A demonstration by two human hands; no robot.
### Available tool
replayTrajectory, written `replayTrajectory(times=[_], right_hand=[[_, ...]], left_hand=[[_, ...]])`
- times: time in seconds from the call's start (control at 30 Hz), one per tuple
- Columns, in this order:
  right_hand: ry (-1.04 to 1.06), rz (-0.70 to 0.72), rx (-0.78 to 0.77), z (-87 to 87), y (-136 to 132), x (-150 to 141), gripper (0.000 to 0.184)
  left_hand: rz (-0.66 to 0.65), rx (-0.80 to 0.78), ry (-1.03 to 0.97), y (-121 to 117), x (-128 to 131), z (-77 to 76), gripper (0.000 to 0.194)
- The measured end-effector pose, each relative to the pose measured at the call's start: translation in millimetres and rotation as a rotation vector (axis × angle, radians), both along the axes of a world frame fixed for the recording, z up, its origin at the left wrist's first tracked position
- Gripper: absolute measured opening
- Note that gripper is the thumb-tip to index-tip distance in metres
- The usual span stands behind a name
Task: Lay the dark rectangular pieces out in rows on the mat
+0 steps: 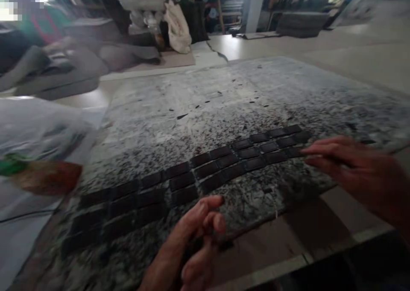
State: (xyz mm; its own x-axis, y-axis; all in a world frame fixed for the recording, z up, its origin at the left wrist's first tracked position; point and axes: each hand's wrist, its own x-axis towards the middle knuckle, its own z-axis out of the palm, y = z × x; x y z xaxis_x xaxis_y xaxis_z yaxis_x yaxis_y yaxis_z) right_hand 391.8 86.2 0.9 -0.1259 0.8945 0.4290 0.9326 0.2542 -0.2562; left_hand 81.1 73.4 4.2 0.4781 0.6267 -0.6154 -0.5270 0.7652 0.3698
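Right hand (355, 167) is pinched narrow at the right end of the dark pieces (206, 170); can't tell from my end if it's gripping anything. Left hand (201, 235) is near, loosely curled with a gap, nothing in it that I can see. I count three rows of pieces across one speckled board (153, 99), plus one whitish sack (177, 28) far off.
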Motion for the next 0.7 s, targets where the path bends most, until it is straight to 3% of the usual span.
replayTrajectory(times=[0.07, 0.17, 0.3, 0.5, 0.6, 0.7], right_hand=[[0.035, 0.053, 0.005, 1.3, -19.2, -26.6, 0.028], [0.189, 0.260, -0.037, 0.3, -43.8, -75.8, 0.015], [0.408, 0.495, -0.136, -3.6, -56.4, -132.6, 0.014], [0.576, 0.362, -0.221, -14.3, -53.6, -169.0, 0.014], [0.650, 0.298, -0.252, -20.5, -51.3, -175.1, 0.006], [0.840, 0.177, -0.399, -20.3, -48.1, -172.6, 0.007]], left_hand=[[0.050, -0.029, -0.170, 1.4, -2.8, 0.5, 0.021], [0.139, -0.133, -0.338, 4.1, -3.8, -3.1, 0.018], [0.183, -0.207, -0.331, 5.4, 0.4, -2.9, 0.014], [0.323, -0.268, -0.155, 6.1, 6.1, 1.0, 0.016], [0.364, -0.230, -0.121, 6.4, 5.5, -4.2, 0.019], [0.335, -0.133, -0.073, 5.9, 1.6, -11.1, 0.030]])
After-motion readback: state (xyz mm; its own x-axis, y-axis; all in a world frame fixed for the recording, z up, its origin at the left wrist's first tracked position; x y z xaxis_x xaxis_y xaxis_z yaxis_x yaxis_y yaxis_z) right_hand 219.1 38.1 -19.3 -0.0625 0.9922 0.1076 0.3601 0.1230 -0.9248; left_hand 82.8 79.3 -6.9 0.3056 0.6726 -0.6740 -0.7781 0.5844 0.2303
